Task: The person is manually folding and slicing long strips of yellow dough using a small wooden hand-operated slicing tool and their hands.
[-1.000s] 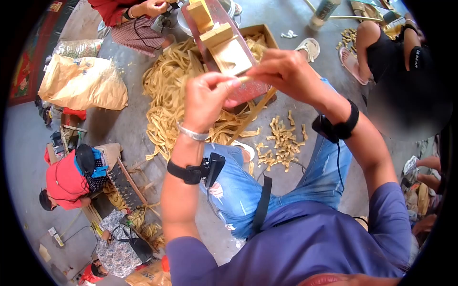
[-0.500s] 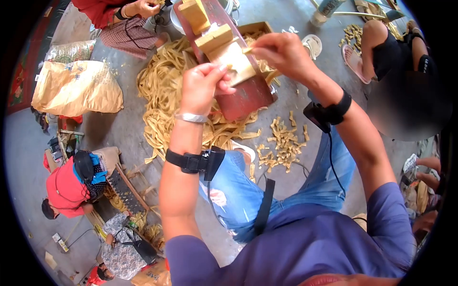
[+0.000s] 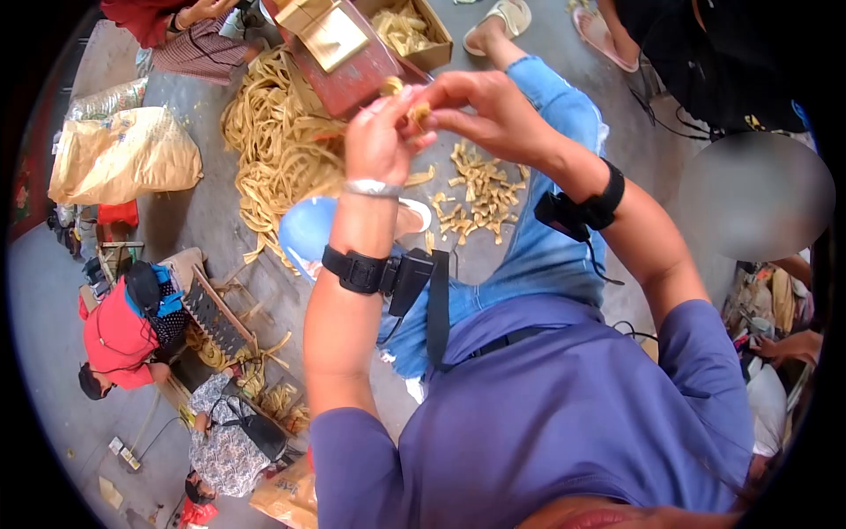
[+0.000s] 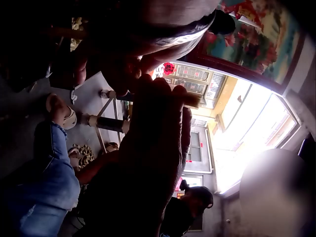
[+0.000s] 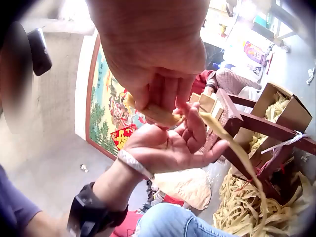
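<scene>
Both hands meet at the top of the head view, around a long, flat tan strip. My left hand [image 3: 374,145], with a silver bracelet, holds the strip [image 5: 237,143] by its fingers, palm turned up in the right wrist view. From there the strip hangs down toward the pile of loose tan strips [image 3: 273,159]. My right hand [image 3: 498,115] comes from above and pinches a bent part of the strip between thumb and fingers. In the left wrist view the left hand [image 4: 153,133] is dark, with a short tan end showing past its fingers.
A dark red bench [image 3: 352,84] with wooden blocks stands ahead, beside a cardboard box [image 3: 441,55] of strips. Short knotted tan pieces [image 3: 480,194] lie on the floor between the legs. A large paper sack [image 3: 123,159] is at the left. Other people sit around.
Half a second ago the hands were apart before the bench; now they are together with the strip bent between them. The head view has shifted, so bench and pile sit further up and left.
</scene>
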